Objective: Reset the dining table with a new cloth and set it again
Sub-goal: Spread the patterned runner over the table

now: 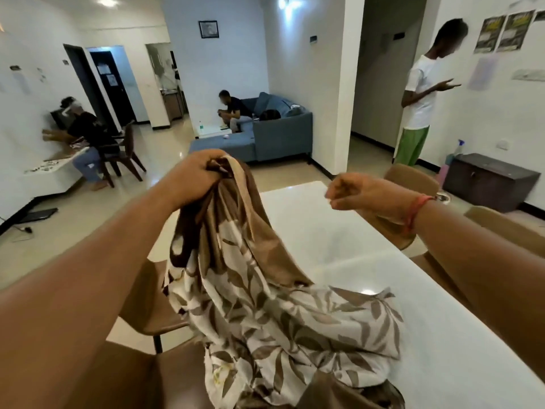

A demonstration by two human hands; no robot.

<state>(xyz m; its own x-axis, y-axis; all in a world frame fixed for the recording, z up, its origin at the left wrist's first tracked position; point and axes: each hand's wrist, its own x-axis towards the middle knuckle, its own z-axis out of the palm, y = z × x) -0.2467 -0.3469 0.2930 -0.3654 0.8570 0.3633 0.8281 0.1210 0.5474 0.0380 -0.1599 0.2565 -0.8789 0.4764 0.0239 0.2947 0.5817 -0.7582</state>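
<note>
— Count of items, please.

— One cloth [265,305], brown with a cream leaf print, bunched. One white worktop [339,231]. Brown chairs around it: one at the near left [147,302], one at the far right [413,178], further chair backs at the right edge. Two hands in view.

— State of each grip?

— The left hand [194,172] is raised, its grip clenched around a gathered end of the cloth. The right hand [351,193] hangs over the worktop with fingers curled in and nothing in them; a red thread is tied at that wrist.

— Where does the cloth lie?

— It hangs from the left hand; its lower folds are heaped on the near end of the worktop and spill over the near edge.

— Containers?

— One dark chest [489,180] by the right wall, lid down; contents not visible. A spray bottle [458,147] stands just beside it.

— Surroundings?

— A blue sofa [280,134] beyond the worktop with a person seated, another person seated at the left wall, and one standing at the right.
</note>
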